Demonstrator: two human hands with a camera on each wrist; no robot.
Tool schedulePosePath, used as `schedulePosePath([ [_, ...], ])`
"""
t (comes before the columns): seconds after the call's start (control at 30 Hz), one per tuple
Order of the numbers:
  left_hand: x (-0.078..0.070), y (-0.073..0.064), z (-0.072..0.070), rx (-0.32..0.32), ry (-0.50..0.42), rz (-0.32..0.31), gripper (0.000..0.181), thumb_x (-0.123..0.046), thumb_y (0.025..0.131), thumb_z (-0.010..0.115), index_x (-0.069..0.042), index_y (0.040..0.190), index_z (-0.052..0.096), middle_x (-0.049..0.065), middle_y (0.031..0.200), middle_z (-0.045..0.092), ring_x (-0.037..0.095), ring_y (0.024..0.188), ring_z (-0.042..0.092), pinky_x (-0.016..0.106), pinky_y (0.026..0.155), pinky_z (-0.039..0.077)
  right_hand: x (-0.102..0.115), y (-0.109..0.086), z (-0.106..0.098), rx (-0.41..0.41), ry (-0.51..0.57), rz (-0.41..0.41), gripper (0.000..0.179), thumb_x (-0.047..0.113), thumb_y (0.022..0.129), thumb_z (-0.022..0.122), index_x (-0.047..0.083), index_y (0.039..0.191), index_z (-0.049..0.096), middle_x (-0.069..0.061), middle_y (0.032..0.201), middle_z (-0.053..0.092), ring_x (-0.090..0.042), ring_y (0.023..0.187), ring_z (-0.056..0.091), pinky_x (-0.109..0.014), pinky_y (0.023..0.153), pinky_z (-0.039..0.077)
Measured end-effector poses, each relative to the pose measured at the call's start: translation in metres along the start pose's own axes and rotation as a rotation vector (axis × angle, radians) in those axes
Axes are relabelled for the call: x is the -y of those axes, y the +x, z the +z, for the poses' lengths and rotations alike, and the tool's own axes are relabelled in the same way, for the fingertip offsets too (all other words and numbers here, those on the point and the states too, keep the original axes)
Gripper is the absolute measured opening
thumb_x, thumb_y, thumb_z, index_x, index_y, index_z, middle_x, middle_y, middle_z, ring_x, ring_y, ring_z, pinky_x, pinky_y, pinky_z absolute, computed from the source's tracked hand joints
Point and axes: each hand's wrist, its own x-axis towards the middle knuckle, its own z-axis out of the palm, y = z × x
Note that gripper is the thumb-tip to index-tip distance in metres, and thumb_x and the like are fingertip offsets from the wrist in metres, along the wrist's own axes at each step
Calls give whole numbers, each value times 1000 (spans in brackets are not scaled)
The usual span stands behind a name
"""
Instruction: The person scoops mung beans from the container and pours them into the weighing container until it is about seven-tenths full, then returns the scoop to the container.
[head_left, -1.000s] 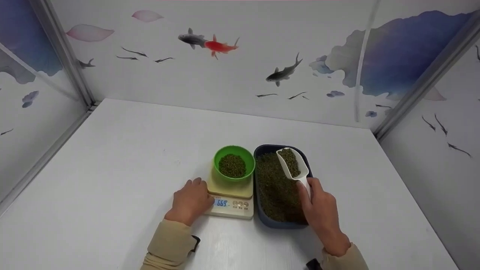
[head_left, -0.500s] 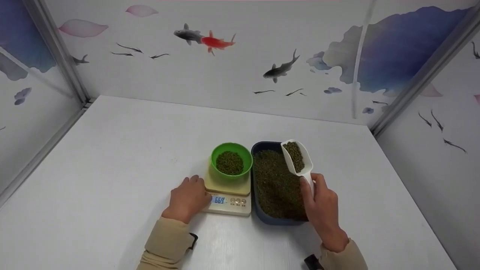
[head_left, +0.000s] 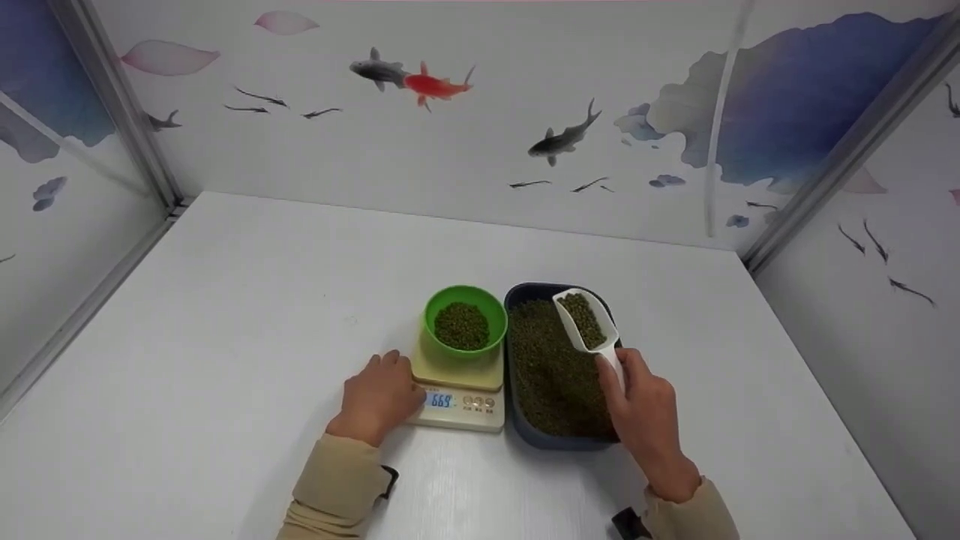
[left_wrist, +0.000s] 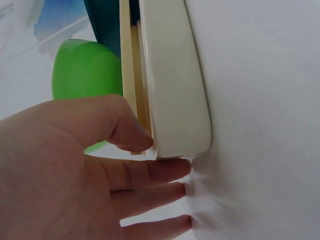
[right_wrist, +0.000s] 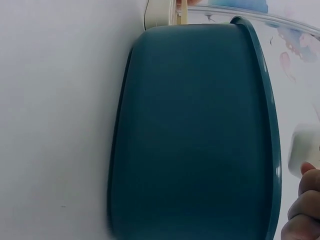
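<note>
A white scoop point(head_left: 604, 341) filled with mung beans point(head_left: 583, 320) hangs over a dark blue tub point(head_left: 536, 439) of the same beans. My right hand point(head_left: 643, 412) grips its handle; the right wrist view shows the curled fingers point(right_wrist: 304, 212), with the scoop blurred beyond. Left of the tub stands a kitchen scale point(head_left: 459, 371), its display point(head_left: 439, 400) showing 669. On its platform sits a green bowl point(head_left: 430, 319) with mung beans inside. At the scale's left edge my left hand point(head_left: 379, 397) holds it, thumb on top and index finger along the side, other fingertips on the table.
The tub stands close beside the scale on a white table point(head_left: 247, 322). A wall point(head_left: 450, 150) painted with fish rises behind the table, and side panels with metal posts point(head_left: 139, 135) flank it.
The scoop swung a little right and up, then came back left over the tub with its beans. My left hand stays at the scale, and the reading is unchanged.
</note>
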Motion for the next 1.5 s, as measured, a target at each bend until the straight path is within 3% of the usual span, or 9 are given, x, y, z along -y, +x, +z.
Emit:
schedulePosePath([
  [0.5,1,-2,-6,19,-4,-9,29,-20,79,53,1,99,58,10,101,53,25,84,46,49,68,44,6,0,3,69,0,27,20,25,86,58,7,96,59,11,54,42,-3,40,31,-23,41,30],
  [0.73,3,-3,-7,28,3,-21,34,-20,79,53,2,105,57,10,106,53,26,90,47,51,71,43,14,11,2,85,30,78,25,31,87,56,9,97,61,11,55,46,-7,40,34,-25,43,32],
  [1.1,0,0,-4,30,-30,-8,33,-18,78,52,2,103,58,10,100,54,26,88,48,49,72,43,26,27,-2,101,63,108,31,35,88,52,9,102,62,9,55,46,-10,42,35,-26,45,32],
  [1.5,3,0,-7,20,-52,-4,25,-17,77,56,1,93,61,6,85,53,26,83,51,46,69,45,43,45,2,166,49,44,32,40,88,51,12,97,63,9,54,44,-11,44,36,-28,48,32],
])
